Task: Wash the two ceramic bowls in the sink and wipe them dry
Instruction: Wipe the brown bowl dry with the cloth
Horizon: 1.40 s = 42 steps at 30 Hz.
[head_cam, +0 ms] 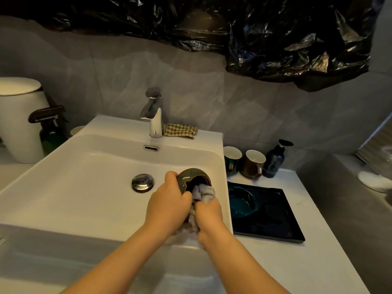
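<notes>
Sink (74, 187) is my landmark, everything is placed off it. Surface (318, 272) runs along the sink's right side. A black tray (282, 215) sits on it, just beside the sink's right rim.

Left hand (167, 200) is over the sink's right half, near the drain plug (142, 182), fingers curled round the outer wall of the green-brown bowl (188, 176). The bowl is tipped on its side above the basin, mouth towards me. Right hand (209, 215) is at the sink's right rim, clenched on a bunched grey cloth (203, 193), with the wad pushed into the bowl's mouth.

The teal bowl (241, 203) lies in the tray, on the end nearest the sink.

My read: I'm wiping the inside of one bowl, and the other looks parked, done or waiting. I can't tell if the cloth is wet. No stream visible from the tap (153, 115).

Handling:
- Bowl: glazed ceramic, so stiff, fairly heavy for its size, slick if wet, and it chips against the basin.
- Grip on bowl: wrap the outer wall with the thumb over the lip, not a fingertip pinch.
- Cloth: soft and compliant, so any grip works.
</notes>
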Motion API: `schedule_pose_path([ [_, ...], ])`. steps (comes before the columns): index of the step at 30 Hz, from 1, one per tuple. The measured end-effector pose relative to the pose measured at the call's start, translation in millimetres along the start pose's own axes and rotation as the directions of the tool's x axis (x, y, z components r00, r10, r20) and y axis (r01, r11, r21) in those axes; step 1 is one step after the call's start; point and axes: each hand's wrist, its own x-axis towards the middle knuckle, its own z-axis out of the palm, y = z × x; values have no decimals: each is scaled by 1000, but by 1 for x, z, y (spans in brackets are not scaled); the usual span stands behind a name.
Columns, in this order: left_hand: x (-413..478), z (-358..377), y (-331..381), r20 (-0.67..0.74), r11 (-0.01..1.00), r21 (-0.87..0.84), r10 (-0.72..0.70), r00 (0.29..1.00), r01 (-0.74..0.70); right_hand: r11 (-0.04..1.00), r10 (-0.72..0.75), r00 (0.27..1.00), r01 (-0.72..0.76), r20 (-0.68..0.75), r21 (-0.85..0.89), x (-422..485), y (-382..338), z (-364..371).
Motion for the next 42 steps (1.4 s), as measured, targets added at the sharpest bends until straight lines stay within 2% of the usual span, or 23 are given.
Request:
schedule_pose_path([
  [2,6,-8,-3,88,998,55,0,996,-5,868,-300,952,300,63,-395,3,-6,-15],
  [4,8,-15,-3,222,988,146,11,975,-44,516,-521,781,610,345,-601,-1,-17,-26],
  [6,9,-20,-2,330,982,182,-3,944,-60,150,-511,609,758,607,-635,-4,-24,-29],
  [7,10,-21,-2,347,983,175,-16,938,-48,91,-501,583,771,640,-631,-2,-25,-29],
  [9,9,-21,-3,280,991,136,-35,959,-3,221,-566,631,736,530,-640,-2,-22,-30],
  [11,4,-16,-1,113,998,59,-34,993,28,595,-592,784,582,188,-554,-4,-13,-22],
  [13,-4,-8,1,-53,1000,-18,-15,998,14,956,-252,967,243,-37,-164,-7,-6,-3],
  [14,-7,-4,1,-100,999,-48,6,995,-11,995,-77,997,79,-28,53,-8,-4,8],
  [16,-9,-3,-2,-82,992,-125,18,996,-28,994,-12,1000,13,-13,112,-5,-4,11],
  [18,-3,-10,-6,62,965,-257,-34,998,49,954,-215,976,205,-22,-218,2,-16,-4],
  [19,1,-16,-7,148,928,-352,-75,986,123,844,-342,938,330,49,-424,5,-25,-17],
  [21,12,-25,-9,296,847,-465,-125,947,257,447,-484,819,535,310,-717,7,-46,-35],
  [23,22,-27,-7,372,927,-303,-98,923,220,36,-453,700,634,553,-773,-2,-58,-32],
  [24,25,-27,-6,376,972,-177,-79,923,156,-58,-421,671,652,611,-756,-5,-59,-27],
  [26,27,-25,-1,305,999,5,-33,952,33,-27,-453,659,663,600,-748,-7,-56,-23],
  [29,24,-21,4,146,998,65,-28,989,19,404,-575,762,581,298,-707,-4,-39,-24],
  [31,16,-12,8,-20,998,42,-42,999,43,855,-340,940,320,24,-409,1,-21,-11],
  [32,10,-7,10,-97,998,29,-50,994,53,977,-148,989,146,-4,-158,-1,-14,0],
  [33,4,-2,12,-154,999,15,-46,987,49,999,-27,1000,26,13,40,-2,-7,8],
  [35,-3,5,8,-145,999,-19,-35,989,33,996,-9,1000,10,-7,87,1,1,10],
  [37,-2,2,0,33,991,-111,-74,997,78,952,-189,981,173,-39,-251,6,-7,-9],
  [40,10,-10,-6,283,912,-327,-156,946,248,540,-405,868,480,287,-691,3,-35,-37],
  [42,18,-13,-6,272,957,-229,-115,955,180,211,-388,764,618,515,-758,-7,-49,-33],
])
